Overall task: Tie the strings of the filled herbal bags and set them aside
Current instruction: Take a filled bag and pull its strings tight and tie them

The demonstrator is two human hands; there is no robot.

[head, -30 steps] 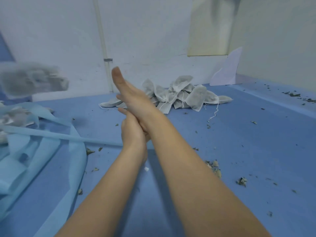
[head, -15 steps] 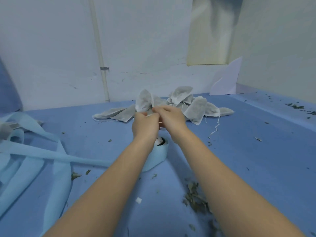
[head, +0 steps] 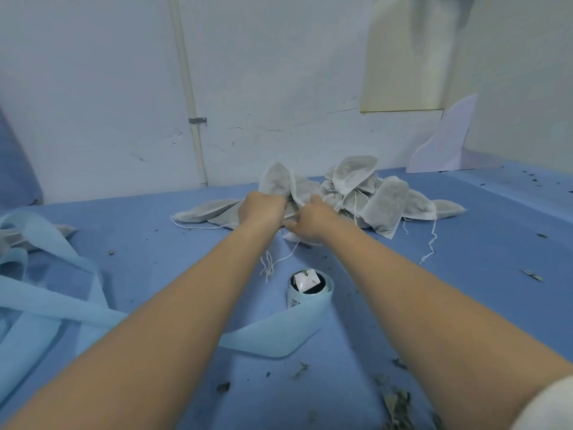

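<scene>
Herbal bags are heaped at the far middle of the bench, close under the back wall. Both hands are sunk into the near side of the heap. The left hand is clenched around bag fabric at the left of the heap. The right hand is curled, pinching what appears to be a bag neck or its string; which one cannot be told. Loose white strings hang below the hands.

Progress, as judged: early to middling. Many bags in the heap show trailing strings, so much tying appears left. Whether any bag in the heap is already tied cannot be told, and no separate set-aside group is identified with certainty.

Room: open blue surface is noted to the right of the heap and toward the near right, littered with herb crumbs. The left edge is crowded with loose blue fabric strip. A blue strip roll stands just nearer than the hands, between the forearms. The back wall bounds the heap closely behind.
</scene>
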